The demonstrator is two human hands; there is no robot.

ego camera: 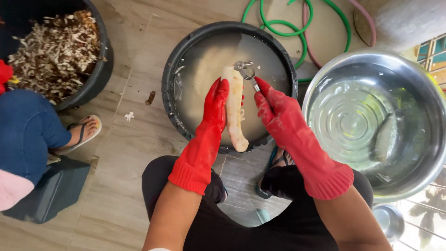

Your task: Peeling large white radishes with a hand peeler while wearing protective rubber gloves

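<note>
Over a black tub [173, 100] of cloudy water on the tiled floor, the left hand [216, 103] grips a pale root [235, 111], the right hand [272, 106] a peeler [246, 69], beside a steel basin [420, 79].

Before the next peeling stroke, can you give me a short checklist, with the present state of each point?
1. Left hand holds the root firmly: ok, fingers wrapped along its side.
2. Right hand has a grip on the peeler: ok.
3. Peeler blade meets the root: ok, it sits at the top end.
4. Left fingers out of the blade's path: cannot tell, they lie beside the root below the blade.
5. Root is over the black tub of cloudy water: ok.
6. Steel bowl within reach: ok, just at the right.
</note>
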